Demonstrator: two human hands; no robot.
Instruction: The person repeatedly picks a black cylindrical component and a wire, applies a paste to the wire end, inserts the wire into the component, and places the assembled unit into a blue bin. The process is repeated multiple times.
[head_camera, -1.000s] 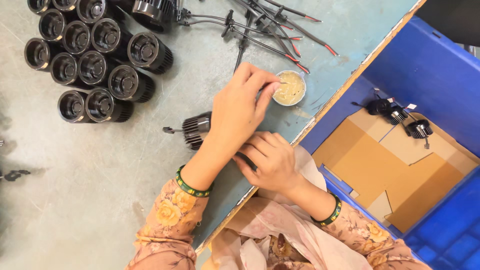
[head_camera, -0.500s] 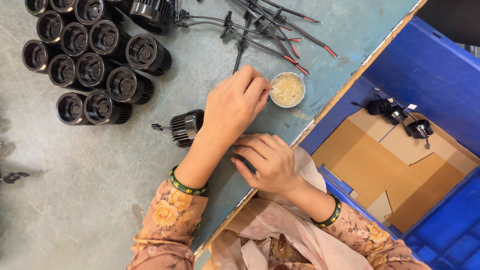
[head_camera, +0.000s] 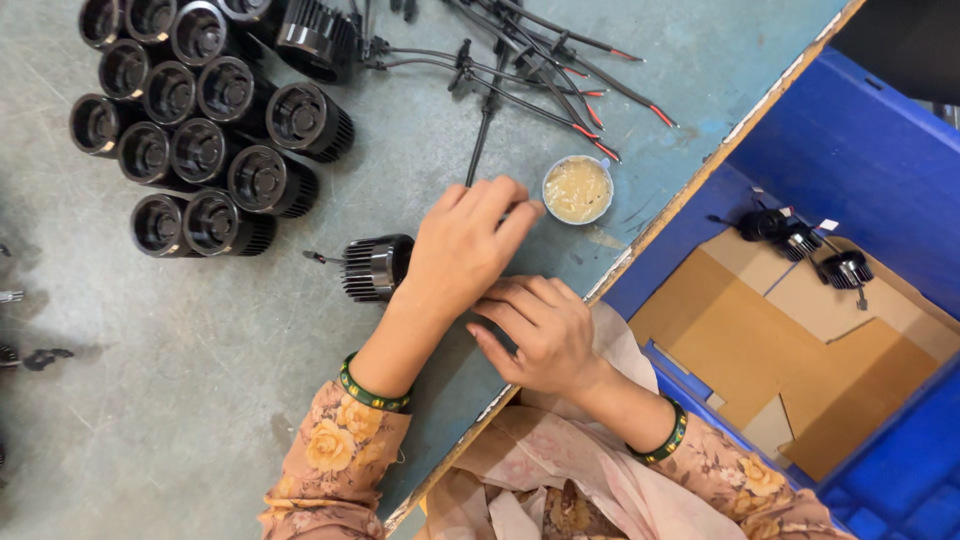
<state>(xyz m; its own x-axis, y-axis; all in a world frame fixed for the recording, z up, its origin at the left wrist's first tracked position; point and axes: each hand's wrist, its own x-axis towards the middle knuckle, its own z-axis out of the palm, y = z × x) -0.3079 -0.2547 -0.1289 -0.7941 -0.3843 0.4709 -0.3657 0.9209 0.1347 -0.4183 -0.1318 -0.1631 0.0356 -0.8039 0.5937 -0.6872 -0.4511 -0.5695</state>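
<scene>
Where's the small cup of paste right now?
Head view: the small cup of paste stands on the grey table, upper centre, just right of the left hand's fingertips, below the red-tipped wires and near the table's edge by the blue crate.

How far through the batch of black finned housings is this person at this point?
Looks done: three small finned units lie on cardboard in the blue crate. In hand: the left hand covers one finned housing lying on the table, fingers near the small paste cup; the right hand rests beside it. Left: about a dozen housings standing together and loose wired leads.
</scene>
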